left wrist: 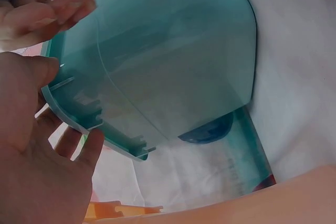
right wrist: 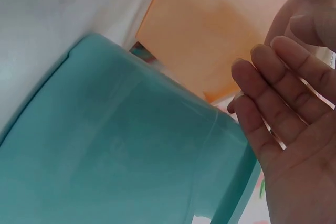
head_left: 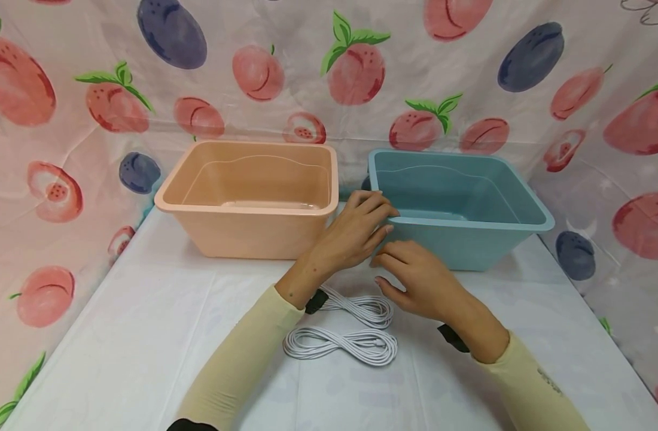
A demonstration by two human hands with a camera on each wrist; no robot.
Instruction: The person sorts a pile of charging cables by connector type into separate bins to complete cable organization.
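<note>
A teal plastic bin [head_left: 453,248] stands at the back right of the table. My left hand [head_left: 356,230] grips its near left corner; in the left wrist view the fingers [left wrist: 44,121] curl around the rim from outside. Just in front of that corner hovers my right hand [head_left: 417,278], palm toward the bin's front wall. The right wrist view shows its fingers [right wrist: 270,90] extended and loosely bent, holding nothing. Below the hands lie two coiled white cables, a farther one [head_left: 374,310] partly hidden by the left wrist and a nearer one [head_left: 380,352].
To the left of the teal bin stands a peach-coloured bin [head_left: 248,236], with a narrow gap between them behind my left hand. A white cloth [head_left: 130,335] covers the table. Fruit-printed curtains [head_left: 286,36] hang close behind the bins and along both sides.
</note>
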